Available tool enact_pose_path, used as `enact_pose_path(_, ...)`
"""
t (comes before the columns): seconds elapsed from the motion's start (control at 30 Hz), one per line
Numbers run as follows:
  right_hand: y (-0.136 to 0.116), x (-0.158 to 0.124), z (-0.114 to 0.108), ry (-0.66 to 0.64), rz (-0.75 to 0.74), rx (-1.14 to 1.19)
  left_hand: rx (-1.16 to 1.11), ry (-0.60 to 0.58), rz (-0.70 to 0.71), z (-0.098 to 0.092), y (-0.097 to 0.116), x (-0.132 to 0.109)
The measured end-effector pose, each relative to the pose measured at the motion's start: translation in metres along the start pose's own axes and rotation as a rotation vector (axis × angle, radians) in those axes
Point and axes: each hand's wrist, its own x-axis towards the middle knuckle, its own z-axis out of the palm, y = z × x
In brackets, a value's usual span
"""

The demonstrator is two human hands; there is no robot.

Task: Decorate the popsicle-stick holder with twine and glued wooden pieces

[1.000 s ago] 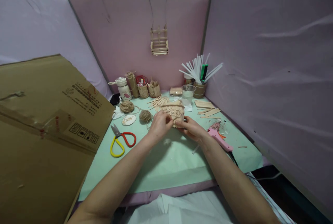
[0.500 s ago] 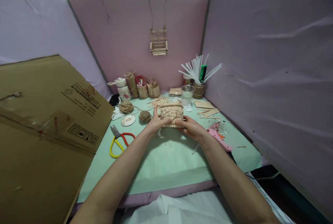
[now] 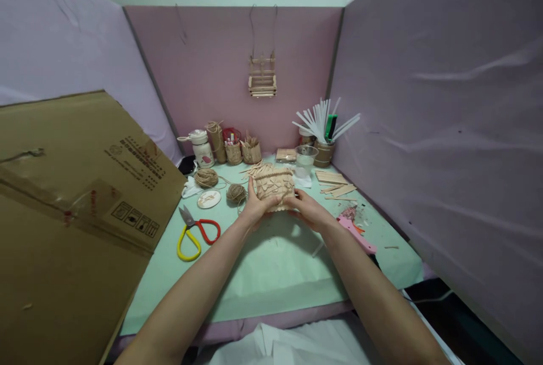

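Observation:
Between my two hands is a pale wooden craft-stick cup [image 3: 275, 187] with leaf-like pieces on its side and a twisted band round its top. My left hand [image 3: 258, 206] grips its left side, thumb across the front. From the right, my right hand [image 3: 306, 209] holds the lower edge with the thumb in front; the other fingers are partly hidden behind. Just left of the cup sits a small ball of twine [image 3: 236, 193]. Scissors [image 3: 195, 232] with one yellow and one red handle lie further left. A pink glue gun [image 3: 357, 233] rests beside my right forearm.
A large cardboard box [image 3: 85, 229] leans over the table's left side. Along the back stand a white bottle [image 3: 201, 149], stick holders [image 3: 251, 153], a clear plastic cup [image 3: 306, 158] and a pot of white glue sticks [image 3: 324, 153]. Flat wooden sticks [image 3: 333, 178] lie at right.
The cup has shifted slightly left and turned in my hands, both still holding it. The whole view has tilted up a little.

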Motion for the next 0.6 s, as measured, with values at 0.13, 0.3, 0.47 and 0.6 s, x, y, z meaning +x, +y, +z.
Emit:
enact_pose_path(0.13, -0.008, 0.0, 0.006, 0.036, -0.041, -0.077, -0.072, 0.023, 0.061, 0.006, 0.005, -0.008)
enact_pose_path(0.3, -0.014, -0.004, 0.009, 0.123, -0.13, -0.187, -0.099, 0.062, 0.023, 0.002, 0.006, -0.009)
enact_pose_path(0.47, -0.014, -0.041, -0.023, 0.225, -0.39, -0.542, -0.191, 0.056, 0.023, -0.011, 0.004, -0.001)
enact_pose_path(0.6, 0.005, -0.064, -0.077, 0.443, -0.519, -0.981, -0.228, 0.064, 0.033, -0.018, 0.005, 0.002)
